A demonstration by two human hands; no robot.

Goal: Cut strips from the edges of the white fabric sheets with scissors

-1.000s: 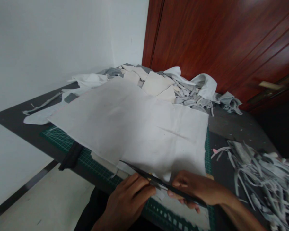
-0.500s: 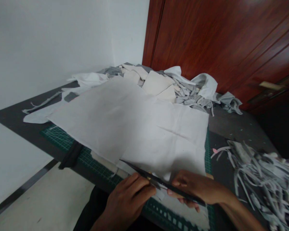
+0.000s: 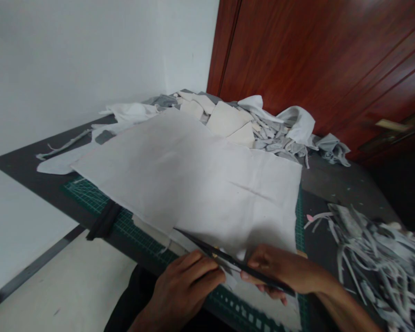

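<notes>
A large sheet of white fabric point(image 3: 193, 180) lies over a green cutting mat point(image 3: 131, 230). Black scissors point(image 3: 193, 239) rest across the fabric's near edge, blades pointing left. My right hand point(image 3: 275, 267) is wrapped around the scissors' handles at the near right. Close by the blades, my left hand point(image 3: 186, 283) is closed at the fabric's near edge, its fingertips just below the scissors' pivot. What it pinches is mostly hidden, though fabric shows right beside the fingers. Under the white sheet, another pale cloth piece point(image 3: 280, 304) sticks out toward me.
Cream and grey cloth scraps point(image 3: 228, 120) are heaped at the back, before a reddish-brown door point(image 3: 314, 55). At right lies a tangle of grey fabric strips point(image 3: 376, 263). A black strap-like thing point(image 3: 105, 220) hangs over the table's front edge. A white wall point(image 3: 72, 60) stands at left.
The view has shifted slightly. Both hands, the scissors and the fabric keep almost the same places; any blade movement is too small to make out.
</notes>
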